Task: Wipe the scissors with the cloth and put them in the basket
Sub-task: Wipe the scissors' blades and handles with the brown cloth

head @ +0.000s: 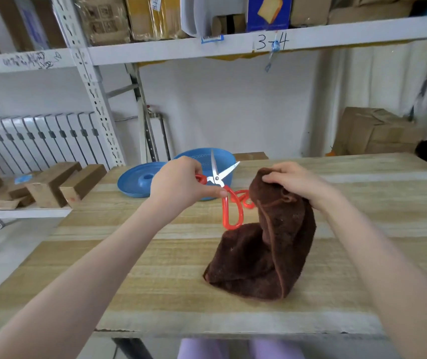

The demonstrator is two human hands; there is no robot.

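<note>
One wooden table [155, 281], cloth [259, 255], shelving [155, 50] behind.

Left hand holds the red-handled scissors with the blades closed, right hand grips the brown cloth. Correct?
Not quite: in the head view the blades of the red-handled scissors are spread open, not closed. The left hand does hold them, and the right hand does grip the brown cloth.
</note>
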